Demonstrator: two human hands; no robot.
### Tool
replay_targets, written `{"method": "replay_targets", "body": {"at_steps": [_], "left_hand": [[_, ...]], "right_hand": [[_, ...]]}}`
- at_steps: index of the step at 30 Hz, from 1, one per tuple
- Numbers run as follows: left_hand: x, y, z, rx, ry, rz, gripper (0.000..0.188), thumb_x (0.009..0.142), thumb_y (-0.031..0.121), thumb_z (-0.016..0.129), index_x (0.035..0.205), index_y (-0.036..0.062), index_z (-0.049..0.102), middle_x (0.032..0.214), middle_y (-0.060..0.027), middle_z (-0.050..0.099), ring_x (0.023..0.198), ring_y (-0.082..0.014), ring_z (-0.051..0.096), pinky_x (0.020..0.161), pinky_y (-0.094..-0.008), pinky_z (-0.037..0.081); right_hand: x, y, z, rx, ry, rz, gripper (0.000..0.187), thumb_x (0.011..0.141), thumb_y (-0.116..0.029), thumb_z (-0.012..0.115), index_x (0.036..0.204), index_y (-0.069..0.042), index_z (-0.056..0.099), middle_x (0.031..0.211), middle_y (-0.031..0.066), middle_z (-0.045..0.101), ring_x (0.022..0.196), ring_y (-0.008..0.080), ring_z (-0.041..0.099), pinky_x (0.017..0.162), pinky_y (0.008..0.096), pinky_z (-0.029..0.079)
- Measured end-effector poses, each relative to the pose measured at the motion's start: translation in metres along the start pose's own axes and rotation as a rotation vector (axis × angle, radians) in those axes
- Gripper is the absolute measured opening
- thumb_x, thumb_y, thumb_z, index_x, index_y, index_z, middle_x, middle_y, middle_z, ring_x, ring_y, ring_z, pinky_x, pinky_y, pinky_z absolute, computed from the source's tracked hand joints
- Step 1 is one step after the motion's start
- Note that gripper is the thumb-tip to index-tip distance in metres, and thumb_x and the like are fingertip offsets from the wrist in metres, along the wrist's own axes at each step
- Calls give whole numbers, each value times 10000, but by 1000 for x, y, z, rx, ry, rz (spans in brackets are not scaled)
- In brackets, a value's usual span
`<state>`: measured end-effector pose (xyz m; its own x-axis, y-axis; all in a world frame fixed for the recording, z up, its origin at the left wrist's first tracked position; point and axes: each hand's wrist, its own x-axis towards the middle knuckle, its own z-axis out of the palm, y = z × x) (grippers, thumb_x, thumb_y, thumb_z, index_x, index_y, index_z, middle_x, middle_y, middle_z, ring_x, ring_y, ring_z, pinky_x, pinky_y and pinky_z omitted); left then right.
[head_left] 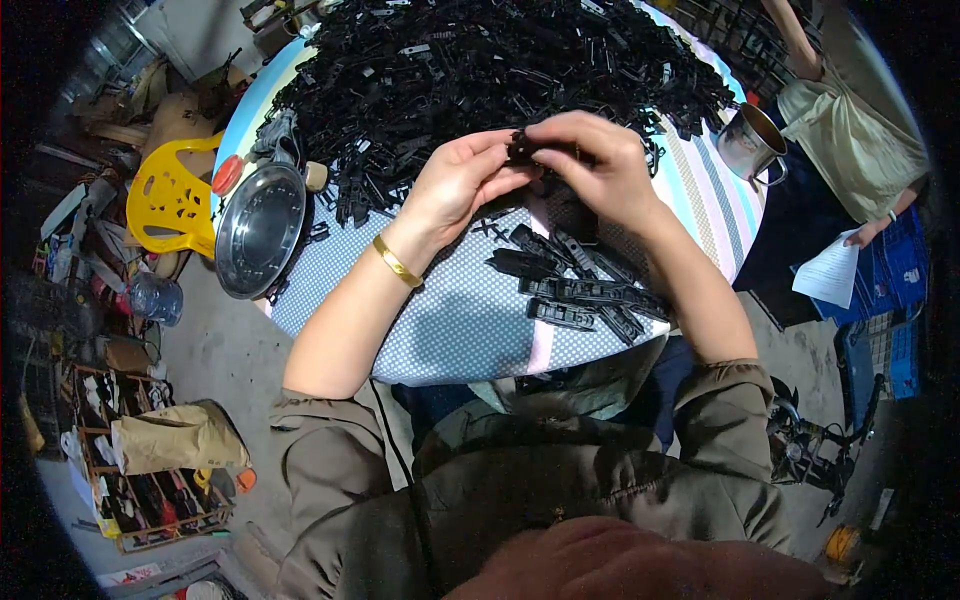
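Both my hands meet over the table, in front of a large heap of black plastic parts point(430, 80). My left hand point(455, 185), with a gold bangle at its wrist, pinches a small black plastic part point(519, 148). My right hand point(600, 165) grips the same part from the other side with thumb and fingers. The fingers cover much of it, so its exact kind cannot be made out. Below my right hand, nearer to me, lies a smaller group of long black plastic parts point(580, 290) on the patterned tablecloth point(430, 340).
A steel bowl point(262, 230) sits at the table's left edge, by a red lid point(228, 175) and a yellow plastic chair point(170, 195). A metal mug point(750, 143) stands at the right edge. Beyond it a person point(850, 130) holds a paper sheet point(828, 272). A shoe rack point(150, 500) is lower left.
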<state>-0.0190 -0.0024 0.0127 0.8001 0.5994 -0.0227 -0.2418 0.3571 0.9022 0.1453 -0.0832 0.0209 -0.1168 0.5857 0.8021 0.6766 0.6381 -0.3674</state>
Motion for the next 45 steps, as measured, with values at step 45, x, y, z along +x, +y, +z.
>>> {"method": "replay_targets", "body": {"at_steps": [45], "left_hand": [[-7,10,8,361,-13,254,397,841,65,535,1202,-59,427,942,-89,601,786,-98,583,737,-207,487]], "right_hand": [[-1,16,-16,531,-357,665,251,781,-179,639,945,11,632,816,66,649,759,102,595,700,222,464]]}}
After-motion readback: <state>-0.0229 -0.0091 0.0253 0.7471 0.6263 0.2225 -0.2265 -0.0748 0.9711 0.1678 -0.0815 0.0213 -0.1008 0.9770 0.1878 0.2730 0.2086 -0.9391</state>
